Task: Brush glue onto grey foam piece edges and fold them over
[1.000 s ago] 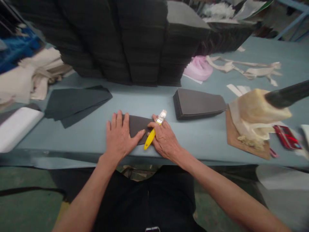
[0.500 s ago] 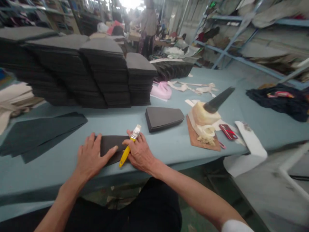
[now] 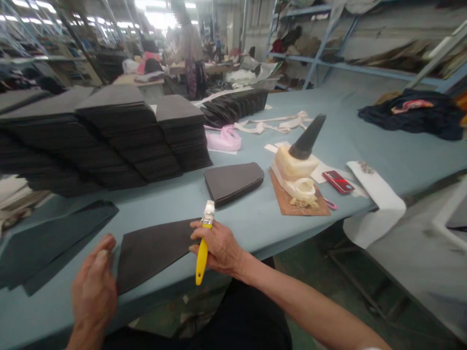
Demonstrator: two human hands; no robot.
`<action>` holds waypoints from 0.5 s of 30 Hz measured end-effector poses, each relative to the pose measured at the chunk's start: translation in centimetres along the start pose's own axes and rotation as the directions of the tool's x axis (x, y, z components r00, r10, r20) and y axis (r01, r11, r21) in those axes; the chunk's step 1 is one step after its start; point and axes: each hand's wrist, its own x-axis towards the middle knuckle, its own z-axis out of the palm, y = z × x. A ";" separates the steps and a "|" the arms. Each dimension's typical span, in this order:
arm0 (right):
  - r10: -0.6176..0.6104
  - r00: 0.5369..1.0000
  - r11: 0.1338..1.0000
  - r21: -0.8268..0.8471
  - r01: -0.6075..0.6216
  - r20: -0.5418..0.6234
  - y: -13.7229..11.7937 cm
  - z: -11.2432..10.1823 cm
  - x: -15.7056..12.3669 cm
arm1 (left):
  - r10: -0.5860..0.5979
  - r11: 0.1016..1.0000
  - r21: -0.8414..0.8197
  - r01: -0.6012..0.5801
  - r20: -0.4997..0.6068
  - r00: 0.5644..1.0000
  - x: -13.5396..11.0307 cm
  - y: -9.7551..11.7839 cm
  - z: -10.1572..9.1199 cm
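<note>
My right hand (image 3: 222, 248) is closed round a paintbrush (image 3: 202, 260) with a yellow handle and white-coated bristles pointing up and away. Its fingertips reach the narrow right end of a dark tapered panel (image 3: 153, 250) lying flat on the table. At the panel's wide left end is my left hand (image 3: 94, 284), fingers extended close together, holding nothing visible. Beyond the panel lies a small stack of similar tapered pieces (image 3: 235, 182). A cream plastic container (image 3: 295, 165) with a black cone in its top stands on a brown board (image 3: 286, 206), crusted with a dried-looking substance.
Tall stacks of dark panels (image 3: 120, 131) stand at the back left of the blue-covered table (image 3: 251, 223). Dark green sheets (image 3: 54, 243) lie at the left. A pink cloth roll (image 3: 225, 139), a red box (image 3: 338, 182) and dark clothing (image 3: 412, 114) lie further off. A person (image 3: 191, 53) stands in the background.
My left hand has moved left and nearer, off the panel's top to its wide end, baring more of it. The right hand still holds the paintbrush, now more upright. The camera view has shifted right.
</note>
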 end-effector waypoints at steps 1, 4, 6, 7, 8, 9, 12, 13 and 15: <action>-0.003 1.000 1.000 0.013 0.003 -0.025 -0.1 0.0 0.0 | -0.034 0.998 -0.052 0.034 -0.009 0.999 0.2 0.0 -0.1; 0.010 0.999 0.999 0.043 -0.008 -0.054 -0.3 -0.1 0.1 | -0.154 0.972 -0.181 0.147 -0.027 0.988 0.7 0.8 -0.6; 0.026 0.998 0.996 0.082 -0.021 -0.057 -0.6 -0.3 0.1 | -0.190 0.961 -0.213 0.176 -0.049 0.981 1.1 1.8 -0.8; 0.030 0.998 0.994 0.111 -0.023 -0.064 -0.7 -0.4 0.1 | -0.198 0.959 -0.220 0.179 -0.066 0.978 1.3 2.4 -0.7; 0.033 0.997 0.989 0.148 -0.022 -0.072 -0.8 -0.5 0.1 | -0.199 0.959 -0.221 0.176 -0.089 0.976 1.6 3.0 -0.6; 0.045 0.995 0.981 0.193 -0.028 -0.084 -0.9 -0.6 0.1 | -0.197 0.962 -0.217 0.169 -0.113 0.974 1.8 3.6 -0.3; 0.174 0.977 0.918 0.379 -0.115 -0.125 -1.4 -1.1 -0.2 | -0.167 0.975 -0.173 0.138 -0.165 0.972 2.6 5.2 0.9; 0.251 0.961 0.876 0.450 -0.176 -0.113 -1.5 -1.3 -0.3 | -0.157 0.979 -0.158 0.130 -0.172 0.973 2.8 5.7 1.5; 0.415 0.909 0.757 0.573 -0.315 -0.048 -1.8 -2.0 -0.7 | -0.064 0.997 -0.057 0.057 -0.142 0.988 3.0 6.7 2.5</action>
